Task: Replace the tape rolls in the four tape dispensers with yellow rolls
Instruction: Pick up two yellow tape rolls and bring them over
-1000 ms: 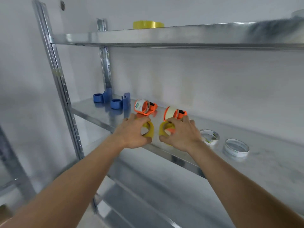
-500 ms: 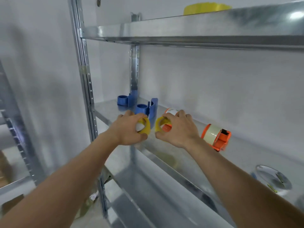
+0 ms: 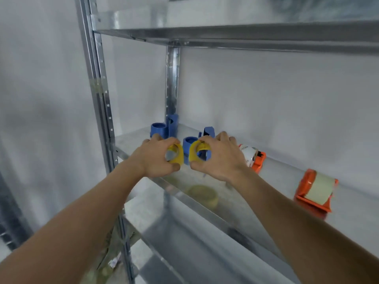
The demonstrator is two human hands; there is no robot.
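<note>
Both bare forearms are stretched forward and upward, converging towards the middle. The left hand [image 3: 156, 157] is curled, thumb below and fingers above, around a small yellow tape roll [image 3: 176, 153]. The right hand [image 3: 220, 158] is likewise curled around a second yellow tape roll [image 3: 198, 152].

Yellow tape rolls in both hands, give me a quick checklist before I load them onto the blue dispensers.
1. Left hand grips a yellow tape roll: ok.
2. Right hand grips the second yellow tape roll: ok.
3. Far blue plastic dispenser has a bare hub, no old roll: ok.
4. Near blue plastic dispenser has a bare hub: ok, though the hands partly hide it.
5. Both rolls line up with the hubs: cannot tell.
6. The two orange plastic dispensers already hold yellow rolls: not ok, each carries a pale roll.
</note>
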